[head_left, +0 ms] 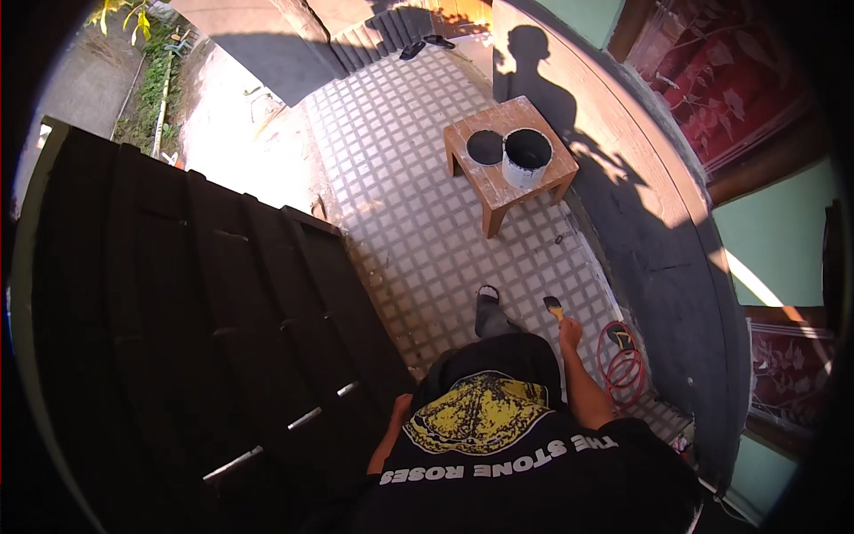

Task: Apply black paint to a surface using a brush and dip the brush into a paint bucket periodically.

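Right hand (570, 332): closed round the handle of a small paintbrush with a pale wooden handle and dark bristles (554, 308), held low at the person's side, bristles pointing toward the low square wooden stool (498, 182), well short of it

Left hand (399, 408): mostly hidden at the edge of the black printed shirt, next to the tall black-painted slatted wooden gate (205, 311); whether it is spread or curled cannot be told

Coiled red hose or cable (620, 365): on the floor just to the right of the right forearm, on the near side of the stool

Grey shoe (487, 307): planted on the white-and-grey checked tile floor (409, 205), near side of the stool, just left of the paintbrush

Low square wooden stool: stands on the tiles, partly in sun; its tabletop carries a round white paint bucket with dark contents (527, 157) on the right part and a round black lid (485, 147) lying flat just beside it on the left

Person's shadow (534, 62): falls on the wall beyond the stool

Pair of dark sandals (425, 44): on the steps well beyond the stool
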Demonstrator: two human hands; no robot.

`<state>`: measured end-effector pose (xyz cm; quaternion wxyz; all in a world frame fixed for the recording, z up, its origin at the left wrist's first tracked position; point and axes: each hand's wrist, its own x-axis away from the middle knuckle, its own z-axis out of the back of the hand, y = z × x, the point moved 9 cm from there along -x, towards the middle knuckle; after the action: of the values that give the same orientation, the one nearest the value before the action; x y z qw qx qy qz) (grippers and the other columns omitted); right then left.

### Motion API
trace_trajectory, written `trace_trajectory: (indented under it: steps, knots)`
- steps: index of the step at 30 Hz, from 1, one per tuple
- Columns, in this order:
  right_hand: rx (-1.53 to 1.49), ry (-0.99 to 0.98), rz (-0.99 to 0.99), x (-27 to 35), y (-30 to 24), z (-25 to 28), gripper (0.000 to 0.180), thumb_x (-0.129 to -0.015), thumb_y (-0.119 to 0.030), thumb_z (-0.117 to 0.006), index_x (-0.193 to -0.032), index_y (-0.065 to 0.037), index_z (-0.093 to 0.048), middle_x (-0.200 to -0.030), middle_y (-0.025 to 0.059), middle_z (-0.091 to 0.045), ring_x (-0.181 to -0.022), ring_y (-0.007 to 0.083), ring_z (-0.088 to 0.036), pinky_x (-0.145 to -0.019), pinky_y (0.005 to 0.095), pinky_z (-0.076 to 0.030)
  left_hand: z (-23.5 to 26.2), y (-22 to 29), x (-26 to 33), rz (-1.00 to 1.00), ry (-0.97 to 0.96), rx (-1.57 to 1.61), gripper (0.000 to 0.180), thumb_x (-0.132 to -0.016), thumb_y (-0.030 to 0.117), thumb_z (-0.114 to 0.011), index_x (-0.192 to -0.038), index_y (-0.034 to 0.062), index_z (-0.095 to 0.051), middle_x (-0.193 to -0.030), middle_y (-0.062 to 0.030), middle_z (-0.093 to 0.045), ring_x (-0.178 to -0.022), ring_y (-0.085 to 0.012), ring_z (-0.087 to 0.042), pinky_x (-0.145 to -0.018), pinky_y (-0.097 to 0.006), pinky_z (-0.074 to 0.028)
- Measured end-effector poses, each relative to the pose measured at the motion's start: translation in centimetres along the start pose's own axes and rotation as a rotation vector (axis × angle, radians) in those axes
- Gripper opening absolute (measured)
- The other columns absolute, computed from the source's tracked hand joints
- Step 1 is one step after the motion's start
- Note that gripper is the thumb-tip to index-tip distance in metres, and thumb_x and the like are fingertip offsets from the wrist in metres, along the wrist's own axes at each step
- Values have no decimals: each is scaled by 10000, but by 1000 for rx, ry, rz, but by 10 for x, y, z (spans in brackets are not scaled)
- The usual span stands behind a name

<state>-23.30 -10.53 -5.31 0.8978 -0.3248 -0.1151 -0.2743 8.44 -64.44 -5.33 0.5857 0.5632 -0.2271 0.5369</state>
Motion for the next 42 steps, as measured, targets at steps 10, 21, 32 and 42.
trace_trajectory:
  steps: [10,21,32,42]
  knots:
    - [-301,338,175,-94,-273,20,294,-909,-195,-620,-1119,-19,-726,-988,191,-737,-903,329,-716,-807,403,-546,43,150,-85,-78,123,110,279,-939,203,-654,-1132,13,-726,-1020,-101,-736,-964,-168,-677,-877,-314,-527]
    - [-698,662,118,-168,-398,31,220,-910,-152,-721,-1081,-12,-730,-945,133,-738,-851,163,-685,-810,315,-540,129,384,-263,-239,-313,-271,268,-941,177,-658,-1147,12,-704,-953,-97,-723,-854,-187,-687,-757,-334,-558]
    - [-212,586,-72,-242,-449,15,294,-872,-297,-705,-1045,-64,-747,-907,200,-741,-863,349,-744,-777,388,-584,140,732,-337,-661,-253,-768,301,-969,213,-596,-1194,26,-662,-902,-70,-713,-702,-119,-648,-576,-250,-492]
    - [194,756,74,-289,-446,-96,186,-857,-224,-733,-988,-95,-710,-911,149,-713,-817,397,-679,-721,476,-565,-127,793,-444,-450,-602,-1127,365,-961,197,-588,-1288,43,-636,-1064,-125,-740,-883,-183,-709,-758,-305,-532]
